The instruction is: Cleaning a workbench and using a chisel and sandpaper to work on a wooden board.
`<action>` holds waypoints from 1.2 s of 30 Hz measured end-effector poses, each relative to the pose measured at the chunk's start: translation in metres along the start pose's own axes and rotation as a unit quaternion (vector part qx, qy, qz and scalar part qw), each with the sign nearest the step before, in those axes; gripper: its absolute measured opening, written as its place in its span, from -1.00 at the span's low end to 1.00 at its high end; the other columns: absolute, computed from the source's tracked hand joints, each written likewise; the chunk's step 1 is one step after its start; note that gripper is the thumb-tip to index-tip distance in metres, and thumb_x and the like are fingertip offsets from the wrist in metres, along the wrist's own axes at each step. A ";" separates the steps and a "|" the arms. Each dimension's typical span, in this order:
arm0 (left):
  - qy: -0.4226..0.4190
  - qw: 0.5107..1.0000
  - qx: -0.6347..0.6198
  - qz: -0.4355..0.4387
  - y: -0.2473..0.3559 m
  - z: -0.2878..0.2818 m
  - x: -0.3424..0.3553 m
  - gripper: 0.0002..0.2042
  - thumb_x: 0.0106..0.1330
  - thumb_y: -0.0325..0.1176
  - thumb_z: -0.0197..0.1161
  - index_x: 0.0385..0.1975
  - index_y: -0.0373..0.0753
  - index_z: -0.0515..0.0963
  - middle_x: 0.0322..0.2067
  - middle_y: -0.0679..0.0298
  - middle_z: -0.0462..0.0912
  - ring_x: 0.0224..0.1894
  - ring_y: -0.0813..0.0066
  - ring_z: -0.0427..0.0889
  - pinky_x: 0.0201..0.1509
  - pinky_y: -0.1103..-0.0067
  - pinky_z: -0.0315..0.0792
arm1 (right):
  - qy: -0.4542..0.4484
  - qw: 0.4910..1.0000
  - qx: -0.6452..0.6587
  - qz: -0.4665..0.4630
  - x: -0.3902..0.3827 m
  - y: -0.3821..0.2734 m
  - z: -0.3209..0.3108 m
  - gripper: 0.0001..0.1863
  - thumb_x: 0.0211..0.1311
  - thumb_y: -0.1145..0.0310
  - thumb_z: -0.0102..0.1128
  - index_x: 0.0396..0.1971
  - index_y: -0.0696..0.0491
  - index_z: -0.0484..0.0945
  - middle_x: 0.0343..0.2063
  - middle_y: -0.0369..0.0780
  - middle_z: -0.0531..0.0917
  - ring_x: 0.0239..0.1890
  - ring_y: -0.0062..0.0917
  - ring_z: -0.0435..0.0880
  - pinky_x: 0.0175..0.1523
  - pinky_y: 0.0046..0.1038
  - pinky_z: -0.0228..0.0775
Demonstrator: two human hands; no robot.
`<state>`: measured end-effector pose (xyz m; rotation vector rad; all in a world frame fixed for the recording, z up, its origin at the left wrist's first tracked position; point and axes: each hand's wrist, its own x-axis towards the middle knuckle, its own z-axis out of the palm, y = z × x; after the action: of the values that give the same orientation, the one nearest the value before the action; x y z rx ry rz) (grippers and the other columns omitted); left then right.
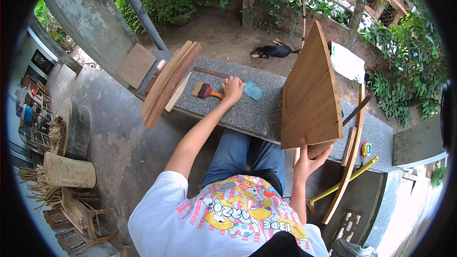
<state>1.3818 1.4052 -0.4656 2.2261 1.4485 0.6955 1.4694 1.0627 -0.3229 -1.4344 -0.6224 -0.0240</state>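
At the left of the speckled grey surface, we see curved wooden pieces laid across it, then a paintbrush with pale bristles and an orange handle. Our left arm stretches forward, the left hand palm down at the handle's end, beside a flat bluish item; we cannot tell whether its fingers grasp the handle or merely rest there. Below, our white shirt carries bold lettering among yellow cartoon figures and pink stripes. Rightward, the brown wooden board stands tilted over the surface, its face smooth, its edge rough; our right hand, reaching up, grasps its near lower corner. Farther right lies a yellow tape measure, its print too small to read.
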 end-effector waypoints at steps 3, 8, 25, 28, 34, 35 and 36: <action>0.061 0.994 0.092 -0.016 -0.059 -0.033 0.029 -0.81 0.20 -0.19 0.37 -0.35 -0.12 0.57 -0.13 0.17 0.54 0.05 0.12 0.44 0.10 0.12 0.24 | -0.003 1.000 -0.014 -0.009 -0.001 0.004 -0.001 -0.32 0.15 0.42 0.44 0.22 0.14 0.26 0.06 -0.20 0.42 0.13 -0.48 0.42 0.24 -0.41 0.23; 0.100 0.987 0.128 0.010 -0.089 -0.068 0.041 -0.69 0.25 -0.21 0.33 -0.10 -0.20 0.52 -0.02 0.11 0.48 0.12 0.09 0.41 0.18 0.16 0.22 | 0.000 1.000 -0.010 -0.007 0.000 0.005 -0.001 -0.32 0.14 0.41 0.44 0.21 0.14 0.26 0.06 -0.20 0.42 0.13 -0.48 0.42 0.24 -0.41 0.24; -0.104 0.962 0.075 0.242 -0.058 -0.029 -0.001 -0.42 0.45 0.08 0.00 0.31 -0.21 0.33 0.38 0.17 0.27 0.44 0.19 0.17 0.49 0.06 -0.09 | -0.002 1.000 -0.017 0.000 -0.001 0.002 -0.001 -0.30 0.16 0.43 0.43 0.25 0.16 0.25 0.11 -0.18 0.41 0.16 -0.46 0.41 0.26 -0.40 0.22; -0.140 0.959 0.071 0.238 -0.063 -0.046 -0.018 -0.43 0.47 0.07 -0.03 0.33 -0.18 0.31 0.40 0.20 0.22 0.46 0.23 0.13 0.49 0.09 -0.09 | 0.001 1.000 0.001 0.003 -0.001 -0.002 -0.001 -0.29 0.16 0.44 0.43 0.26 0.16 0.25 0.13 -0.17 0.40 0.18 -0.45 0.40 0.28 -0.40 0.19; -0.150 0.951 0.060 0.263 -0.101 -0.078 -0.052 -0.46 0.49 0.03 -0.05 0.34 -0.15 0.29 0.42 0.23 0.20 0.47 0.24 0.11 0.49 0.13 -0.09 | -0.003 1.000 -0.005 -0.015 0.000 0.000 0.001 -0.25 0.14 0.49 0.42 0.30 0.19 0.21 0.17 -0.15 0.40 0.22 -0.44 0.38 0.31 -0.38 0.15; -0.145 0.951 0.068 0.266 -0.104 -0.084 -0.058 -0.46 0.48 0.03 -0.05 0.34 -0.14 0.30 0.42 0.23 0.20 0.47 0.24 0.11 0.49 0.13 -0.09 | -0.005 1.000 -0.005 -0.014 -0.001 0.001 0.000 -0.25 0.14 0.49 0.42 0.30 0.19 0.21 0.17 -0.15 0.40 0.22 -0.44 0.38 0.31 -0.38 0.15; -0.140 0.950 0.076 0.268 -0.107 -0.090 -0.062 -0.47 0.48 0.02 -0.04 0.33 -0.14 0.31 0.42 0.23 0.20 0.47 0.25 0.12 0.49 0.13 -0.08 | -0.002 1.000 -0.009 -0.018 0.000 0.000 0.000 -0.25 0.15 0.50 0.41 0.30 0.20 0.21 0.18 -0.15 0.40 0.22 -0.44 0.38 0.32 -0.38 0.15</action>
<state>1.2290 1.3948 -0.4666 2.7382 0.7811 0.4001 1.4692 1.0630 -0.3232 -1.4411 -0.6522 -0.0557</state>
